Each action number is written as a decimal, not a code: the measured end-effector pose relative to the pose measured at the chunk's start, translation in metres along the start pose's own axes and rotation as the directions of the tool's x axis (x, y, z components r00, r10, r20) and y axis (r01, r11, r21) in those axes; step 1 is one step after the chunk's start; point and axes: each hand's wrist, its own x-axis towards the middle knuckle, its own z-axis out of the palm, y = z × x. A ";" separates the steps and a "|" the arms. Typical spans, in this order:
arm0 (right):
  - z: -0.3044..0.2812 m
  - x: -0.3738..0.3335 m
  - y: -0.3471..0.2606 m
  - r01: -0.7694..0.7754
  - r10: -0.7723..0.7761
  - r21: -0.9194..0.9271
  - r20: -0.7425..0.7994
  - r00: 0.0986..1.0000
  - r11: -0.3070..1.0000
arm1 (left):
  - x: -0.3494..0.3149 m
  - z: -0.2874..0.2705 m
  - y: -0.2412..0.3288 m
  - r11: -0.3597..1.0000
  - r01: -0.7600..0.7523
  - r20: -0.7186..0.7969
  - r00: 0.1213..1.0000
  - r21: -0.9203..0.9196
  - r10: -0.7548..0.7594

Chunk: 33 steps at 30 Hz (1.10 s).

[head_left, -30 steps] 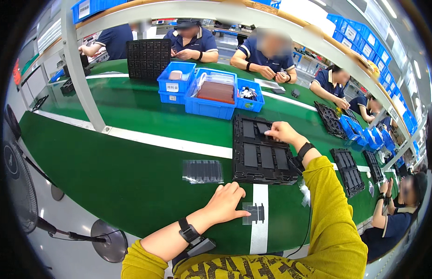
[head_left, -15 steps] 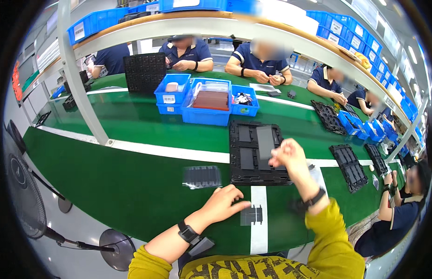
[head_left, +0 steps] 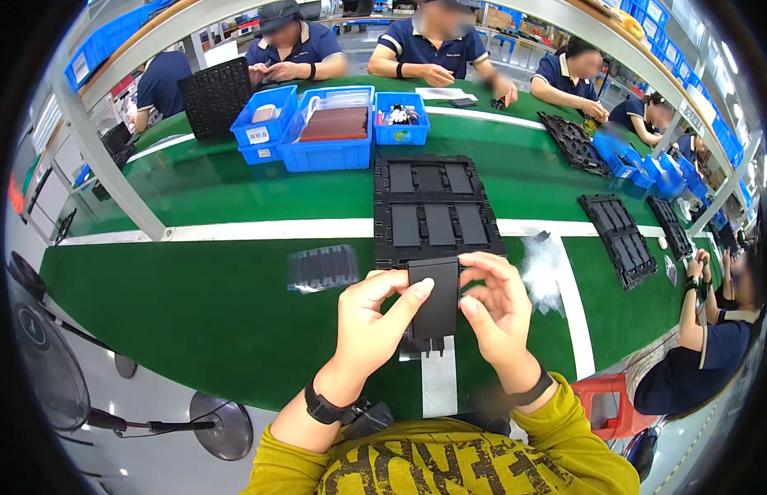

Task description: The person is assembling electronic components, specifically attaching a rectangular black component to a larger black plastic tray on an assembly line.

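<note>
One dark panel [head_left: 435, 312], probably light, stiff and scratchable (best held by edges), is pinched before the tray [head_left: 434, 199] by left fingers [head_left: 410, 299], with right fingers [head_left: 476, 315] parted beside it.

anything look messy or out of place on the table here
Mostly just the crumpled clear film on the green table, right of the black tray: it lies in a loose, untidy heap, unlike the tray's neat rows. Nothing looks spilled, and the dark flat piece being held shows no visible damage.
</note>
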 end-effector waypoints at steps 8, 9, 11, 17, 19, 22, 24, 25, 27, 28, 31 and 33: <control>0.000 -0.010 0.007 0.164 -0.199 -0.343 -0.070 0.978 0.925 | -0.006 0.006 -0.008 0.969 -0.152 0.063 0.988 0.197 0.142; 0.004 -0.009 0.007 0.167 -0.210 -0.334 -0.099 0.973 0.928 | -0.007 0.007 -0.009 0.965 -0.158 0.051 0.987 0.207 0.151; 0.002 -0.010 0.009 0.205 -0.243 -0.358 -0.066 0.968 0.911 | -0.008 0.008 -0.013 0.959 -0.177 0.050 0.984 0.220 0.170; 0.003 -0.009 0.009 0.233 -0.256 -0.345 -0.021 0.966 0.909 | -0.003 0.004 -0.012 0.917 -0.282 0.114 0.959 0.282 0.260; 0.004 -0.011 0.011 0.194 -0.215 -0.288 -0.041 0.976 0.938 | -0.002 0.005 -0.013 0.919 -0.286 0.107 0.958 0.271 0.267; 0.002 -0.015 0.016 0.161 -0.177 -0.206 -0.061 0.982 0.965 | -0.001 0.002 -0.017 0.892 -0.336 0.154 0.941 0.302 0.302; 0.001 -0.018 0.017 0.137 -0.148 -0.148 -0.067 0.987 0.979 | -0.002 0.002 -0.015 0.899 -0.325 0.163 0.944 0.294 0.288; 0.001 -0.018 0.018 0.141 -0.152 -0.144 -0.066 0.986 0.979 | -0.002 0.002 -0.014 0.906 -0.311 0.173 0.947 0.287 0.271; 0.000 -0.017 0.018 0.131 -0.142 -0.149 -0.069 0.987 0.980 | -0.001 0.001 -0.015 0.900 -0.313 0.183 0.946 0.305 0.267; 0.000 -0.017 0.018 0.135 -0.147 -0.148 -0.069 0.987 0.980 | -0.001 0.000 -0.016 0.895 -0.311 0.193 0.946 0.320 0.260; -0.002 -0.014 0.019 0.097 -0.106 -0.125 -0.070 0.992 0.987 | -0.001 0.001 -0.017 0.913 -0.282 0.163 0.956 0.295 0.243; -0.003 -0.013 0.021 0.048 -0.049 -0.102 -0.004 0.999 0.994 | 0.000 0.004 -0.016 0.934 -0.248 0.110 0.968 0.256 0.227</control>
